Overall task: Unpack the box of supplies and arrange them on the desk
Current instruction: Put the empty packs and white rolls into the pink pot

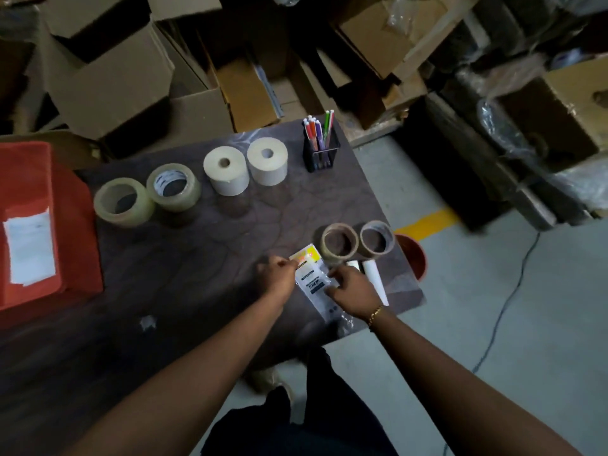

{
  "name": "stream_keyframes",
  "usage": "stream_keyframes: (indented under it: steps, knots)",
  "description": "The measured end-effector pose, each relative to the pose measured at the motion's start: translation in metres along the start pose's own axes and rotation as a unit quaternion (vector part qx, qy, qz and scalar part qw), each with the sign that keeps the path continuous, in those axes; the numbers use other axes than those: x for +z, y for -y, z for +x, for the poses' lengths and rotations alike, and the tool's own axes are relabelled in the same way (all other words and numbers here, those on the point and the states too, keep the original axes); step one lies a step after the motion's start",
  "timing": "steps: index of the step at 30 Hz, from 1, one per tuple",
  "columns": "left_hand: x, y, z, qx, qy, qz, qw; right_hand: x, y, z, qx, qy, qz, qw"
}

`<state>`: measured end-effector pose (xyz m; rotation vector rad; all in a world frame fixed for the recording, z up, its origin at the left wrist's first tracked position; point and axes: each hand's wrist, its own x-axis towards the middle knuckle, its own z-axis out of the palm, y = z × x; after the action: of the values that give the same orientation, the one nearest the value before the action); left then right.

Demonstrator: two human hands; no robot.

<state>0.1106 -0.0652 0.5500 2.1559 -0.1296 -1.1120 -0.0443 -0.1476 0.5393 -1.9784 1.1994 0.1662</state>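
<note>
1. The left hand (278, 274) pinches the near-left edge of a flat plastic packet (314, 284) lying on the dark desk (184, 274).
2. The right hand (353, 292), at the packet's 3 o'clock, has its fingers closed on the packet's right edge.
3. Two brown tape rolls (339, 243) stand at the packet's 1 o'clock.
4. An orange box (36, 225) sits at 9 o'clock.
5. Farther, at 11 to 12 o'clock, stand two clear tape rolls (148, 199), two cream paper rolls (246, 166) and a pen holder (320, 149).

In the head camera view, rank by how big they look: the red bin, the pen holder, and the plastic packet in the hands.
1. red bin
2. plastic packet
3. pen holder, though it sits farther away, so this is unsure
</note>
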Motion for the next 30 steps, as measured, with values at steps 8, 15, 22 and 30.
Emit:
stream_keyframes:
  steps: [8,15,22,30]
  knots:
    - [0.002,0.038,-0.025,-0.038,0.058,-0.123,0.99,0.037,0.015,-0.008,0.066,-0.005,-0.052,0.996]
    - [-0.003,0.037,-0.03,-0.011,0.081,-0.194,0.978,0.028,0.03,-0.02,0.065,-0.017,0.395,0.916]
    - [-0.005,0.03,-0.025,0.021,0.096,-0.129,0.987,0.002,-0.014,-0.032,0.084,-0.204,-0.028,0.975]
    - [-0.015,0.023,-0.037,0.035,0.048,-0.19,0.98,0.001,-0.033,-0.021,0.174,-0.107,-0.098,0.974]
